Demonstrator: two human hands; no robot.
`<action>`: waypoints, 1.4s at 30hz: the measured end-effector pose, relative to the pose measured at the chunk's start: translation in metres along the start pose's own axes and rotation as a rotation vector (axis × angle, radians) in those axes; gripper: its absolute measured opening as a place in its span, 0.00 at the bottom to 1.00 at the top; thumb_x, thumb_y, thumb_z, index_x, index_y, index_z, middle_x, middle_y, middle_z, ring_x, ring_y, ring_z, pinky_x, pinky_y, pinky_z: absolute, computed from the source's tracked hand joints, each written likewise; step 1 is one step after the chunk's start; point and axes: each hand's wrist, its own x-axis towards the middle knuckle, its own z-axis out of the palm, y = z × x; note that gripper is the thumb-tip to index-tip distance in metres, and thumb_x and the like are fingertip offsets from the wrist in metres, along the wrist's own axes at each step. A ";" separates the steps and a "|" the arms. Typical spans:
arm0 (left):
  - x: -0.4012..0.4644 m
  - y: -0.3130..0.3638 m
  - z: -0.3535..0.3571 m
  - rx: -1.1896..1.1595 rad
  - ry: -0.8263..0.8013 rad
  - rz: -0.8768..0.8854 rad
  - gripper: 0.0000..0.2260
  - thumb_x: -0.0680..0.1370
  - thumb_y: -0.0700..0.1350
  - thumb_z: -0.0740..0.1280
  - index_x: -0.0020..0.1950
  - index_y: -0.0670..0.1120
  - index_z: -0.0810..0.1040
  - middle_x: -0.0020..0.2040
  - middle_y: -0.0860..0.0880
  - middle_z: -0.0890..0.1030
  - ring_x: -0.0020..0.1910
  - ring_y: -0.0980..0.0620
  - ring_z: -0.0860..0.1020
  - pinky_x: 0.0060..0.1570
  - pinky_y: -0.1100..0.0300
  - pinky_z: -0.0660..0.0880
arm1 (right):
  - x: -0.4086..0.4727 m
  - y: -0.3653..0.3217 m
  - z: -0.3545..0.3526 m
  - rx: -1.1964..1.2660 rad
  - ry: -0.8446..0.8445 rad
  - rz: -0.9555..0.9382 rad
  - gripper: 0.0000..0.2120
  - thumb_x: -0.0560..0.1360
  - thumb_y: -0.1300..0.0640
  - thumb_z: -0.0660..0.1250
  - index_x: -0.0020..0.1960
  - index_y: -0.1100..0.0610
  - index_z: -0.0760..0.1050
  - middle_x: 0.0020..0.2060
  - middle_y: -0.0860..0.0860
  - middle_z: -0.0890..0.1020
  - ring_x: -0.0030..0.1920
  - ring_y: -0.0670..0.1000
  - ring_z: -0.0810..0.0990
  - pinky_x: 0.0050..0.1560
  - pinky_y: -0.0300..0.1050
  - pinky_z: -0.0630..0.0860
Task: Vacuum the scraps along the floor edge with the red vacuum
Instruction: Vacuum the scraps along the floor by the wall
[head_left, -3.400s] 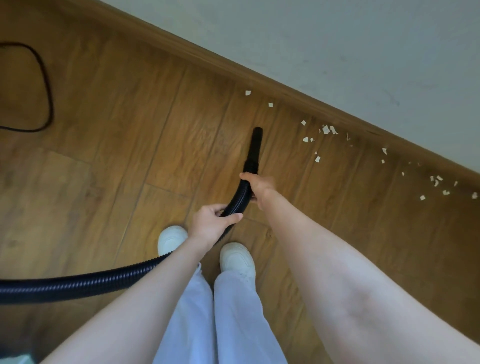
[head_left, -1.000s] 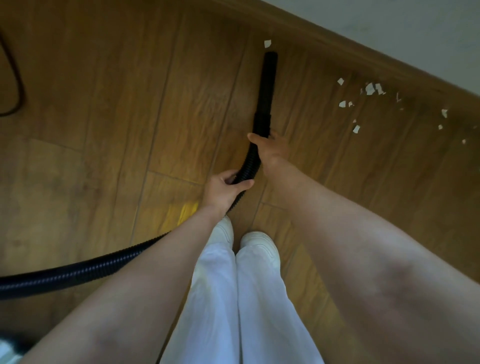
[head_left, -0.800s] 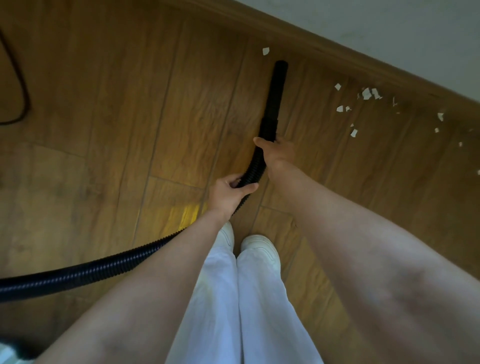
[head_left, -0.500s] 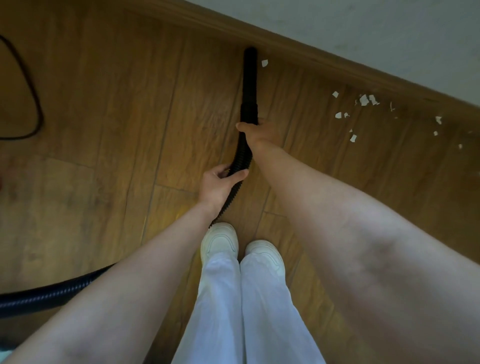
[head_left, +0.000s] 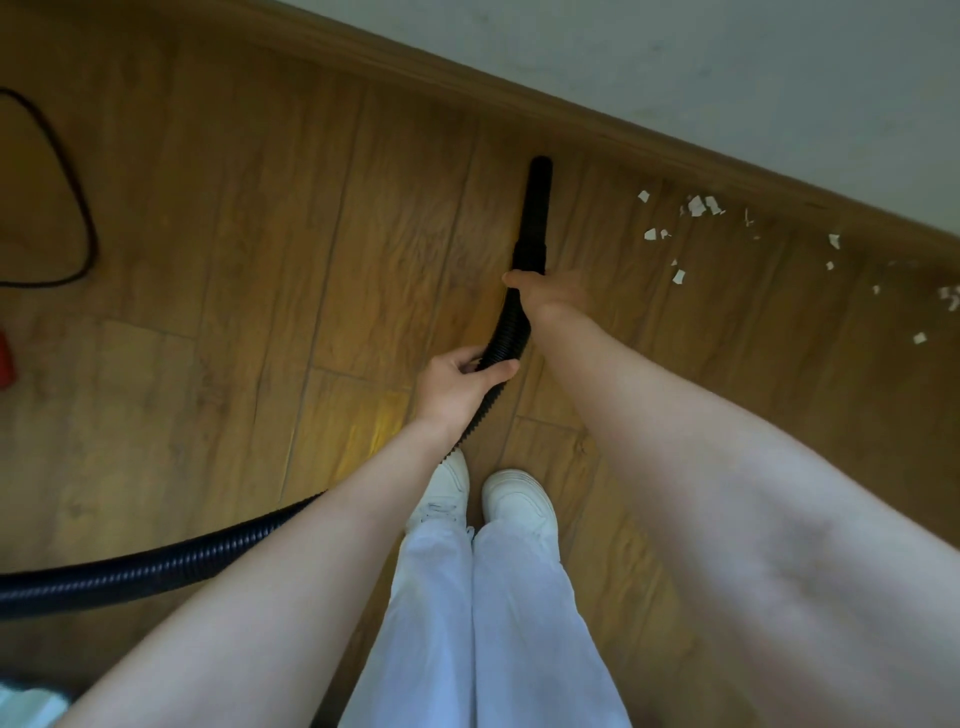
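A black ribbed vacuum hose (head_left: 156, 564) curves in from the lower left and ends in a smooth black nozzle (head_left: 535, 208) pointing at the wooden baseboard (head_left: 597, 127). My right hand (head_left: 550, 291) grips the hose just behind the nozzle. My left hand (head_left: 462, 384) holds the ribbed part a little lower. Several white paper scraps (head_left: 698, 205) lie along the floor edge to the right of the nozzle, and more scraps (head_left: 919, 338) lie further right. The nozzle tip rests on bare floor, short of the baseboard. A sliver of the red vacuum (head_left: 5, 358) shows at the left edge.
A black power cord (head_left: 78, 218) loops on the wooden floor at the upper left. My white shoes (head_left: 514, 501) and white trousers stand just below the hands. A pale wall (head_left: 727, 62) runs above the baseboard.
The nozzle has swung right and pulled back from the baseboard. The single scrap that lay beside its tip half a second ago is no longer visible.
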 end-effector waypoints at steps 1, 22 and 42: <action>-0.003 0.000 -0.002 0.003 0.008 -0.007 0.17 0.68 0.51 0.77 0.55 0.51 0.82 0.42 0.52 0.83 0.39 0.53 0.81 0.43 0.58 0.78 | -0.004 0.000 0.001 0.005 -0.007 0.007 0.12 0.72 0.51 0.72 0.40 0.55 0.71 0.35 0.50 0.76 0.35 0.50 0.76 0.44 0.48 0.82; -0.060 -0.022 0.130 0.329 -0.161 0.009 0.23 0.67 0.56 0.77 0.60 0.53 0.80 0.48 0.55 0.82 0.44 0.55 0.81 0.49 0.55 0.80 | 0.008 0.103 -0.149 0.197 0.091 0.290 0.24 0.68 0.52 0.76 0.58 0.63 0.75 0.50 0.58 0.81 0.47 0.57 0.82 0.49 0.52 0.81; -0.061 -0.070 0.156 0.212 -0.078 0.016 0.18 0.69 0.48 0.77 0.58 0.51 0.80 0.46 0.58 0.83 0.43 0.62 0.81 0.42 0.70 0.75 | 0.021 0.132 -0.148 0.113 -0.126 0.158 0.21 0.71 0.52 0.73 0.61 0.60 0.76 0.52 0.56 0.81 0.43 0.53 0.78 0.44 0.44 0.77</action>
